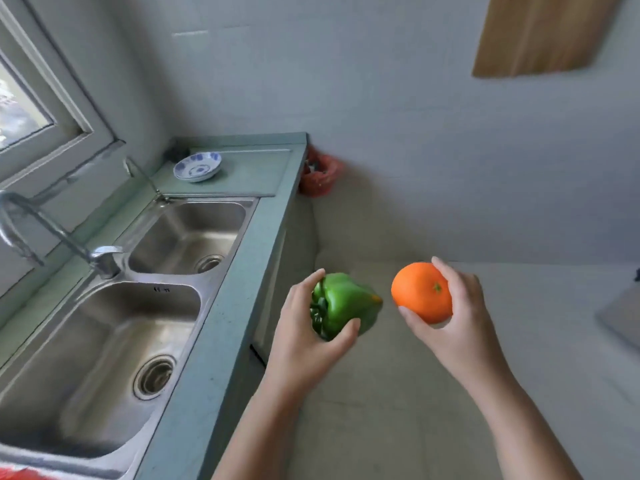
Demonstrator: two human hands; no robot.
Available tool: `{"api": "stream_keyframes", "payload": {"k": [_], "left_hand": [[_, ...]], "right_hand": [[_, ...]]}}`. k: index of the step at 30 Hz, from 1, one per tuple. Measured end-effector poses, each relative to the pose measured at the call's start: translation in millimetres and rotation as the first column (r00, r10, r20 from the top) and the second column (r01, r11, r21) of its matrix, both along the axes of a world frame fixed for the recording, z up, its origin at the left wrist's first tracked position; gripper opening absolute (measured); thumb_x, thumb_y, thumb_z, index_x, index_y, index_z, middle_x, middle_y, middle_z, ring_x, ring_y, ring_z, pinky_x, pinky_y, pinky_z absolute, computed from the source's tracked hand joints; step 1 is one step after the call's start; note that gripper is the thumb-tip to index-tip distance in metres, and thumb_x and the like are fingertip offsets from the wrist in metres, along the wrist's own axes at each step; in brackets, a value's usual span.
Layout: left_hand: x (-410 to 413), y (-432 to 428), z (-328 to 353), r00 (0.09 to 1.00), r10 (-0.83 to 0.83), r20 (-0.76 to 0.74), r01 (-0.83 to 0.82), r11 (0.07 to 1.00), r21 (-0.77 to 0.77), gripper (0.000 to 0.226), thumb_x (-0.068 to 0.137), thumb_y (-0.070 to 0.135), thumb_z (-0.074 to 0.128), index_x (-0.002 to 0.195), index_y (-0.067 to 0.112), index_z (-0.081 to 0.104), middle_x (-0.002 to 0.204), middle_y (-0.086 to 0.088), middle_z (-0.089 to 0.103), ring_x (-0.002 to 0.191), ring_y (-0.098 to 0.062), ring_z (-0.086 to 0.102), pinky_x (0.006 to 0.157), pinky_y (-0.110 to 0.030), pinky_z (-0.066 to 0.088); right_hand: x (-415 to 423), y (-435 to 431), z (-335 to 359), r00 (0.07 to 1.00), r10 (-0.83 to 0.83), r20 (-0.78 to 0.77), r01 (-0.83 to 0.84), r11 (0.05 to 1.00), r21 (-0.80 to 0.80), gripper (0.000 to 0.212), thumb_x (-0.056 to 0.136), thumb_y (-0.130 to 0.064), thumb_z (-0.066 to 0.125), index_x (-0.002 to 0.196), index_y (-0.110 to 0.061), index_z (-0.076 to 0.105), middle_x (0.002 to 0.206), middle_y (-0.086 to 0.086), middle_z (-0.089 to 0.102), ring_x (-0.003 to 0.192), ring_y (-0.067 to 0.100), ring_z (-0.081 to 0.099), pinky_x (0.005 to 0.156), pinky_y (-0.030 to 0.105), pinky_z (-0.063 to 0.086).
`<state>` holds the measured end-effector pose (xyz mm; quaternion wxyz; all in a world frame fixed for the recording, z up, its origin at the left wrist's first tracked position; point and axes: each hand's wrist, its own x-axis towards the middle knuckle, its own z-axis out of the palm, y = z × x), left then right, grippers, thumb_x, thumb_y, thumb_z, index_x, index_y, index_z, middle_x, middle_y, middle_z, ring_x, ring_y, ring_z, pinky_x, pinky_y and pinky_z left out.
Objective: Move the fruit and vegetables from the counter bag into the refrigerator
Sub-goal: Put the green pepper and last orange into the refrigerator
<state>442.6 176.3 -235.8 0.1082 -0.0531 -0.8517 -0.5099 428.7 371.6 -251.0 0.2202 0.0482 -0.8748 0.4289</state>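
Pale kitchen floor [381, 403] is running out below, with the left hand [308, 341] curling round a green pepper [343, 303] and the right hand [453, 320] gripping an orange [420, 292], both just beside the counter [221, 323]. That fingertip hold on the orange is looking slippy to me, so a jolt could be dropping it. Further off, a red bag [320, 174] is slumping on the floor past the counter's end.

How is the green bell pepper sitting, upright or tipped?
Tipped: the green bell pepper lies sideways in the left hand, stem toward palm.

The left hand [304, 344], right hand [460, 320] and both forearms [519, 420] are bare.
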Motion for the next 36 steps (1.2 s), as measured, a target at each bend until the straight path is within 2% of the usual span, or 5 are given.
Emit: {"api": "stream_keyframes", "payload": {"k": [7,15,21,26,36], "left_hand": [[-43.4,145.2,2.1,0.943,-0.332,0.011,0.333,0.943,-0.011,0.067,0.058,0.050,0.065,0.119,0.047,0.037,0.111,0.024,0.049,0.106,0.004,0.049,0.088,-0.013,0.040],[-73.9,290.9,1.5,0.765,-0.643,0.039,0.644,0.765,-0.007,0.065,0.058,0.046,0.068,0.117,0.042,0.041,0.108,0.024,0.051,0.099,0.007,0.048,0.079,-0.002,0.036],[-130.9,385.3,-6.8,0.676,-0.732,0.086,0.730,0.681,0.050,0.058,0.059,0.034,0.074,0.104,0.047,0.039,0.107,0.021,0.051,0.096,0.010,0.048,0.071,0.001,0.036],[-208.5,464.9,5.1,0.624,-0.776,0.097,0.765,0.631,0.125,0.056,0.067,0.015,0.077,0.099,0.043,0.041,0.103,0.020,0.051,0.090,0.013,0.048,0.066,0.000,0.037],[-288.5,636.9,41.3,0.497,-0.868,0.021,0.857,0.494,0.143,0.053,0.069,0.015,0.076,0.101,0.042,0.044,0.101,0.019,0.051,0.089,0.013,0.049,0.066,-0.003,0.041]], "right_hand": [[31.2,138.6,-0.1,0.922,-0.386,0.032,0.387,0.921,-0.035,0.075,0.062,-0.012,0.082,0.128,-0.009,0.046,0.112,0.002,0.041,0.101,0.014,0.045,0.080,0.013,0.030],[61.1,247.9,-2.4,0.739,-0.653,0.166,0.672,0.734,-0.100,0.075,0.067,-0.019,0.079,0.132,-0.022,0.041,0.114,-0.005,0.037,0.103,0.011,0.042,0.082,0.025,0.035],[25.3,322.4,-4.1,0.625,-0.748,0.222,0.776,0.626,-0.077,0.077,0.067,-0.022,0.079,0.132,-0.024,0.039,0.117,-0.007,0.034,0.105,0.014,0.041,0.080,0.029,0.038],[-45.2,396.5,14.3,0.586,-0.777,0.229,0.806,0.590,-0.058,0.075,0.070,-0.024,0.077,0.133,-0.028,0.036,0.115,-0.007,0.035,0.104,0.012,0.041,0.079,0.021,0.034],[-113.6,549.4,48.7,0.516,-0.830,0.213,0.855,0.515,-0.061,0.077,0.072,-0.029,0.075,0.135,-0.031,0.031,0.117,-0.009,0.029,0.101,0.011,0.039,0.079,0.027,0.036]]}}
